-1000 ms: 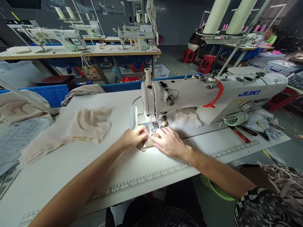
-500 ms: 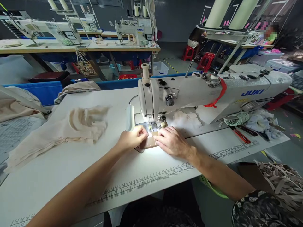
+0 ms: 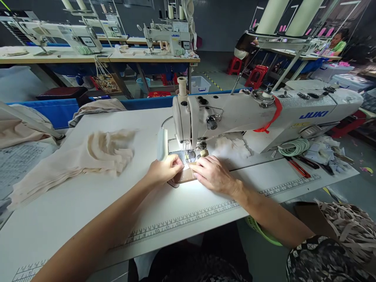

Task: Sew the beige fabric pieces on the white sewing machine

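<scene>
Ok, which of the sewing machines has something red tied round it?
The near machine, where the left hand and right hand rest: a red strip loops over its arm. The far-bench machines show none.

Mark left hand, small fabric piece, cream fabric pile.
left hand (image 3: 163, 170): head view, back of the hand.
small fabric piece (image 3: 184, 178): head view, near edge.
cream fabric pile (image 3: 100, 154): head view, middle.
</scene>
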Action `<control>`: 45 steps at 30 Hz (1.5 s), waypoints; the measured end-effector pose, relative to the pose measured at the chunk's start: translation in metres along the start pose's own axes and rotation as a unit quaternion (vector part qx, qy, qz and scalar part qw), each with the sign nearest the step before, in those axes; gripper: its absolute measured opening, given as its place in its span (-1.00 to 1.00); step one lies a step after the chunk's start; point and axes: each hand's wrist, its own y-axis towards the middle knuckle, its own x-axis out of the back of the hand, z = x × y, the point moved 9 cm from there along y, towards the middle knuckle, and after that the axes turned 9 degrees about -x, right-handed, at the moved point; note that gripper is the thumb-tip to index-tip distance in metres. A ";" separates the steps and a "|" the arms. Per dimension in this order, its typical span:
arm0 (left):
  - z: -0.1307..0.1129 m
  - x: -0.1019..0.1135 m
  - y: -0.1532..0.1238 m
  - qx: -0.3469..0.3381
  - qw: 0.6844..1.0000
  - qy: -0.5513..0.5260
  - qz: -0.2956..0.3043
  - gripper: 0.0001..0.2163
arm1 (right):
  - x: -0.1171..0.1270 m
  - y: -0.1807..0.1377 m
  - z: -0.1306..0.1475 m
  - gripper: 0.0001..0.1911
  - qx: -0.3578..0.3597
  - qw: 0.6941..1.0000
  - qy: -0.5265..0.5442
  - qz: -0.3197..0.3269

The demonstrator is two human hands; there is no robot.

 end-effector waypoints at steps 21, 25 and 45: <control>-0.069 -0.024 -0.072 -0.380 0.853 0.291 -0.209 -0.71 | -0.009 0.005 0.018 -0.77 0.020 0.994 -0.104 -0.004; -0.067 -0.031 -0.076 -0.389 0.847 0.286 -0.223 -0.69 | -0.009 0.004 0.018 -0.74 0.014 0.995 -0.094 0.007; -0.064 -0.016 -0.047 -0.461 0.806 0.302 -0.218 -0.72 | 0.005 0.005 -0.022 -0.68 -0.076 0.992 -0.047 -0.089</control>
